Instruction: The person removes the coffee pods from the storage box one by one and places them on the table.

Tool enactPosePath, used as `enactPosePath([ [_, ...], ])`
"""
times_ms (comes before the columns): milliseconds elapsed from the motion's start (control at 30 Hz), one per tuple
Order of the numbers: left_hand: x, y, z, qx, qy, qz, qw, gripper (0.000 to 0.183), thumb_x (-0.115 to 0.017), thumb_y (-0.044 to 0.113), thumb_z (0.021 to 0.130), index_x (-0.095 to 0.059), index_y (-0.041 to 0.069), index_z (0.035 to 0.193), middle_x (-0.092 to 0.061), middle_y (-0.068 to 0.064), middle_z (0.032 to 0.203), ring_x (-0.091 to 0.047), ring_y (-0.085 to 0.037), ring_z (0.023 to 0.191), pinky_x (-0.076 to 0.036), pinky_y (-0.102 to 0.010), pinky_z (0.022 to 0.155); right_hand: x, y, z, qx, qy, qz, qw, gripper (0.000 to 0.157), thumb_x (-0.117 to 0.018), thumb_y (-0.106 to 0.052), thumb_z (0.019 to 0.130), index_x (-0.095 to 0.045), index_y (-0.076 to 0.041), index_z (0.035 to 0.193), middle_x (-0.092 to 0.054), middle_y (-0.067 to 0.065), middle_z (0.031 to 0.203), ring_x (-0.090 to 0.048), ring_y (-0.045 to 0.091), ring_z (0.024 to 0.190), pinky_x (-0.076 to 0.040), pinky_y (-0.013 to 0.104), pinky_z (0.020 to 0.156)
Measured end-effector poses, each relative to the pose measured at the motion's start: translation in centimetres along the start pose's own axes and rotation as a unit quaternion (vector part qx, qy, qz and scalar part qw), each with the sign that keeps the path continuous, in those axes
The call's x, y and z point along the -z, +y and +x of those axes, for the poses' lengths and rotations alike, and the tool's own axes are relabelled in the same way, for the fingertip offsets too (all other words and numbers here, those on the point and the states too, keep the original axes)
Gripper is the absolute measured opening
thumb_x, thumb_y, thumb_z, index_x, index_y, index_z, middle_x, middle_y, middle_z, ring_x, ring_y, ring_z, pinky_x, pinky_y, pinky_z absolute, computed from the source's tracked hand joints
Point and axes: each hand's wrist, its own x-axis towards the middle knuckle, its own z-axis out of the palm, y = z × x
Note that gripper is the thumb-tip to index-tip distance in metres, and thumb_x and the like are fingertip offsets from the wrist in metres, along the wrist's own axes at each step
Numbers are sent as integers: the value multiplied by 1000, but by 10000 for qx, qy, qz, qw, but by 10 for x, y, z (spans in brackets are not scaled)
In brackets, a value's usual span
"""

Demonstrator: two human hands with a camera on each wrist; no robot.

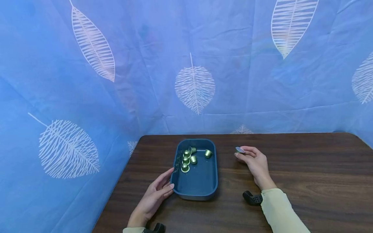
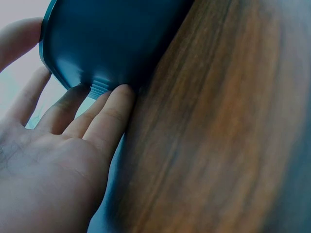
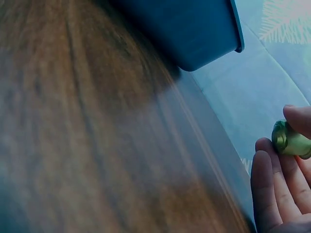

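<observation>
A blue rectangular tray [image 1: 201,183] stands on the table with several green-gold coffee capsules [image 1: 193,159] inside, mostly toward its far left part. My left hand [image 1: 152,197] touches the tray's left side near the front corner, its fingers fairly straight. In the left wrist view, the fingertips [image 2: 121,94] rest against the outer wall of the tray [image 2: 112,39]. To the right of the tray, my right hand [image 1: 256,163] pinches one coffee capsule [image 1: 240,149] above the table, its pale lid facing up. The right wrist view shows this green capsule [image 3: 286,140] between thumb and fingers.
The dark wooden table [image 1: 314,168] extends to both sides of the tray. A blue curtain [image 1: 151,71] with white leaf prints hangs behind and to the left. Black wrist straps [image 1: 252,198] sit at both wrists.
</observation>
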Motion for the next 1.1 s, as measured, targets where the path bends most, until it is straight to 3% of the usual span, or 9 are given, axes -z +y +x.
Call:
enactPosePath([
  [367,0,-2,-2,-100,-76,2,9999,60,-57,14,98,-31,19,152,-18,-4,161,-19,-29,148,-42,-39,107,3,2,-3,84,-67,-311,9995,60,-80,-47,75,-60,-20,124,-65,-7,113,-60,3,96,-53,19,77],
  [467,0,-1,-1,-85,-70,-11,9999,60,-57,15,98,-31,19,152,-19,-4,161,-20,-29,147,-41,-39,107,6,1,-4,319,-5,-748,9967,59,-79,-49,75,-61,-20,123,-64,-2,117,-61,4,98,-52,19,78],
  [567,1,0,0,-66,-55,-18,10000,61,-58,16,97,-32,19,152,-20,-4,161,-21,-29,147,-41,-40,108,10,1,-5,627,172,-1335,9889,56,-79,-47,77,-62,-20,122,-65,4,120,-64,15,103,-52,28,84],
  [733,0,2,1,-51,-25,3,10000,61,-60,16,96,-33,20,151,-20,-4,161,-22,-30,147,-41,-40,108,19,2,-5,890,401,-2030,9743,48,-80,-36,80,-63,-18,121,-68,12,119,-54,33,118,-43,50,93],
  [1100,-1,0,0,-65,6,61,10000,60,-58,15,97,-32,20,152,-20,-4,161,-21,-30,147,-40,-41,109,22,5,-1,681,221,-2317,9701,49,-79,-25,80,-61,-16,125,-67,14,121,-45,38,126,-37,56,97],
])
